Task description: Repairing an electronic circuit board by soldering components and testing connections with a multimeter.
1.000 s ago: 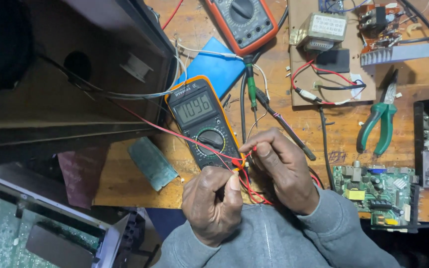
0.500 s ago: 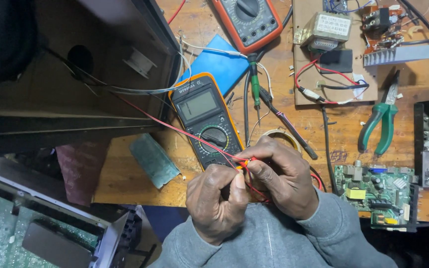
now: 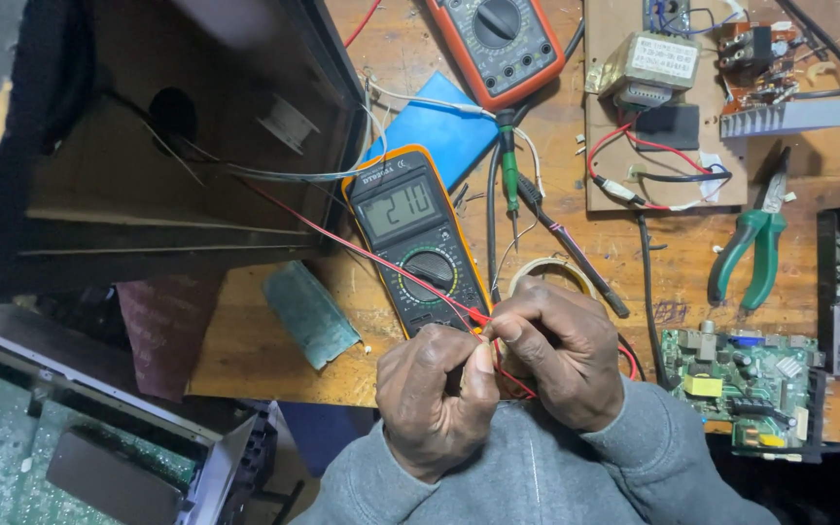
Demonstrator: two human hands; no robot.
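Both the left hand (image 3: 437, 397) and the right hand (image 3: 558, 355) pinch a thin red wire (image 3: 362, 255) together. The yellow multimeter (image 3: 418, 238) lies just beyond them on the table (image 3: 264, 350), with green pliers (image 3: 756, 243) and a circuit board (image 3: 739, 374) to the right.

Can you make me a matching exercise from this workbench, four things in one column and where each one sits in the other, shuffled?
Things:
1. yellow-cased multimeter
2. green-handled pliers
3. red-cased multimeter
4. green circuit board

Places:
A. at the top edge of the view
B. just above the left hand and right hand, which pinch thin red wires
C. at the bench's near edge, right of the right hand
D. right of the wooden board carrying a transformer

Pairs: 1-B, 2-D, 3-A, 4-C
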